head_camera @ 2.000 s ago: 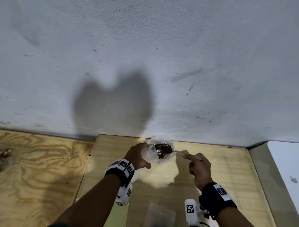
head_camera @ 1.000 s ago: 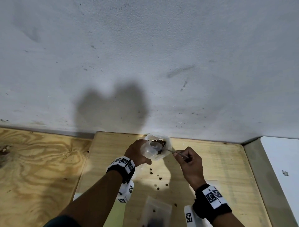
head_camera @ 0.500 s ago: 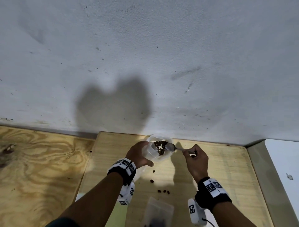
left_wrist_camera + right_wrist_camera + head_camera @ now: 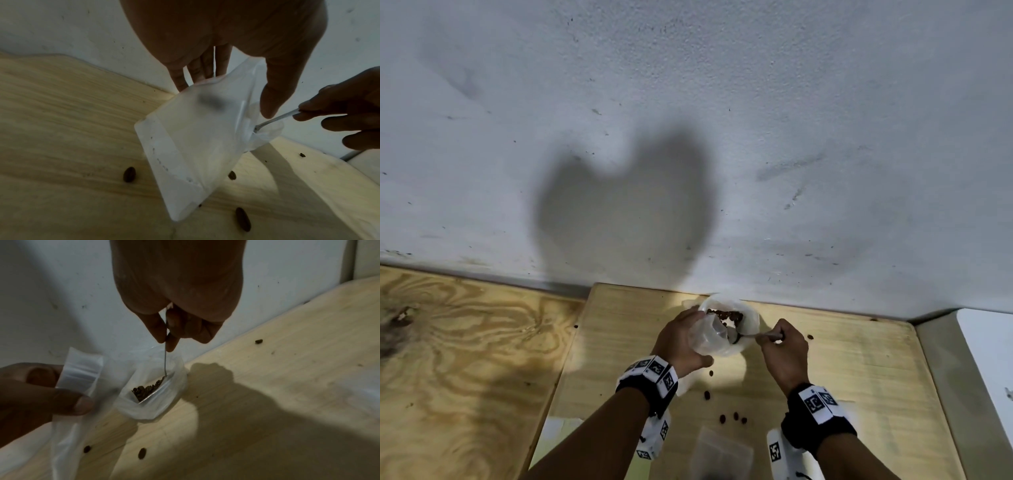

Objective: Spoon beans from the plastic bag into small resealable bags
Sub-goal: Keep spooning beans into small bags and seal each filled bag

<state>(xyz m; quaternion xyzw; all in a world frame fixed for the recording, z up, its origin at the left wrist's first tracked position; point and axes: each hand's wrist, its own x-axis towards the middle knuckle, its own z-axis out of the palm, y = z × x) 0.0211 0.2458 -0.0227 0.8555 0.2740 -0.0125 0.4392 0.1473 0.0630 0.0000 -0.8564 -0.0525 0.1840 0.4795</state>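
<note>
My left hand [image 4: 681,342] grips a small clear resealable bag [image 4: 705,337] by its upper edge and holds it tilted above the table; its thumb [image 4: 273,97] lies on the bag [image 4: 191,142]. Right behind it stands the plastic bag [image 4: 748,317] with brown beans [image 4: 726,314] inside. My right hand [image 4: 784,346] pinches the thin metal spoon [image 4: 751,335] by its handle. In the right wrist view the spoon [image 4: 165,360] dips its bowl into the beans [image 4: 147,389] of the plastic bag [image 4: 164,404], next to the small bag [image 4: 80,373].
Several loose beans [image 4: 736,416] lie on the light wooden table [image 4: 859,377] below the hands. Another small clear bag [image 4: 722,452] lies flat at the near edge. A white wall [image 4: 688,137] rises directly behind the bags. A darker plywood surface [image 4: 465,342] adjoins on the left.
Beans have spilled onto the table since two seconds ago. The right hand swung the spoon out to the plastic bag's right and now has its bowl lower, among the beans.
</note>
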